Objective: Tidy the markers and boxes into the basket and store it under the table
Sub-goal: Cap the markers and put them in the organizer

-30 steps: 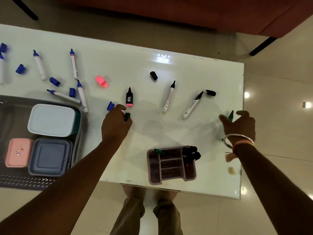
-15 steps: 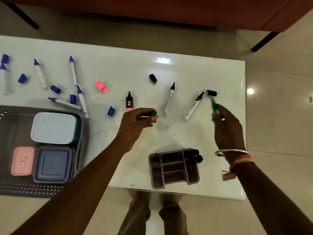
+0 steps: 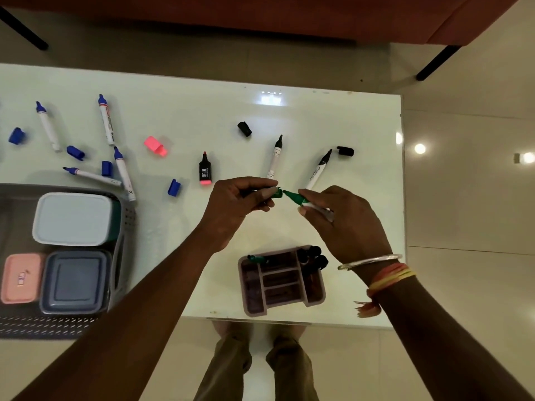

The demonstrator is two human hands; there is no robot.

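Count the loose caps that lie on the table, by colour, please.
Blue caps: 4
Black caps: 2
Pink cap: 1
Total: 7
The green cap is pinched in the left hand, so it is not counted.

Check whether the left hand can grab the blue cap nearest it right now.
Probably not yet: the left hand pinches the green cap, so its fingers are taken. The way itself looks free, since only bare table lies between it and the blue cap.
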